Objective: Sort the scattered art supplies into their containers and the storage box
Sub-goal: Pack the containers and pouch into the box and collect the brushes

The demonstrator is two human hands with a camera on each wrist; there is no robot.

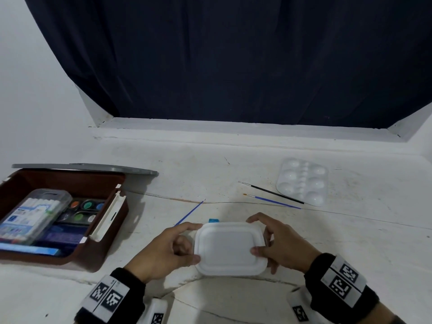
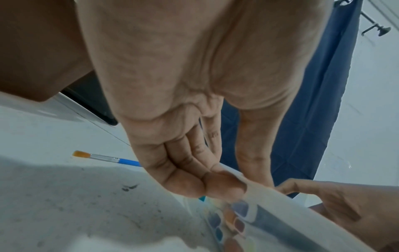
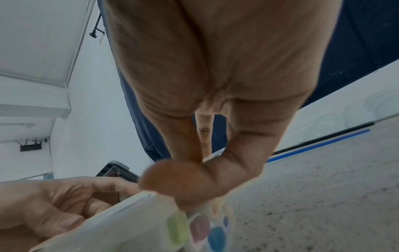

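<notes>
We hold a white paint case (image 1: 230,249) low over the bench (image 1: 350,242), near its front edge, one hand at each side. Our left hand (image 1: 167,250) curls round the left edge, thumb on the lid, fingers (image 2: 194,172) tucked under. Our right hand (image 1: 279,244) grips the right edge, thumb (image 3: 172,175) pressed on the lid's near corner, fingers wrapped behind. Through the wrist views the colour pans (image 3: 200,228) show beneath the lid. To the left sits the open brown box (image 1: 93,249) with a marker pack (image 1: 32,216) inside. One blue brush (image 1: 189,212) lies beside our left hand; two brushes (image 1: 272,197) lie by the palette (image 1: 302,181) farther right.
</notes>
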